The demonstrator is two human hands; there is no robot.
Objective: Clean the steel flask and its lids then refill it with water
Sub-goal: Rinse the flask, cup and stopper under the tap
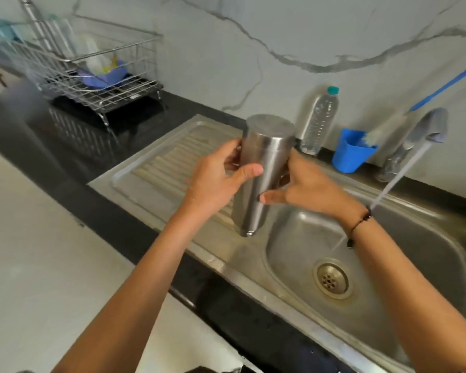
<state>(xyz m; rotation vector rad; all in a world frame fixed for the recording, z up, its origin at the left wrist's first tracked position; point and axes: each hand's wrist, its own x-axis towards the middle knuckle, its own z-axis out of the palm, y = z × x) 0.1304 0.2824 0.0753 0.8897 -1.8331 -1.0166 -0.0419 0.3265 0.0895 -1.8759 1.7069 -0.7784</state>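
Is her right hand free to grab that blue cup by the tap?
Probably not right now: the right hand holds the steel flask together with the left hand. Nothing blocks the way to the blue cup; she'd have to let go first.

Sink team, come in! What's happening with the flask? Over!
Left hand and right hand both grip steel flask, upside down by the sink. Tap running. Nothing blocking.

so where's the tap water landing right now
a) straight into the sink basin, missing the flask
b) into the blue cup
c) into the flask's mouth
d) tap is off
a: the water stream from the tap falls into the sink basin to the right of the steel flask, which the left hand and right hand hold over the sink's left edge.
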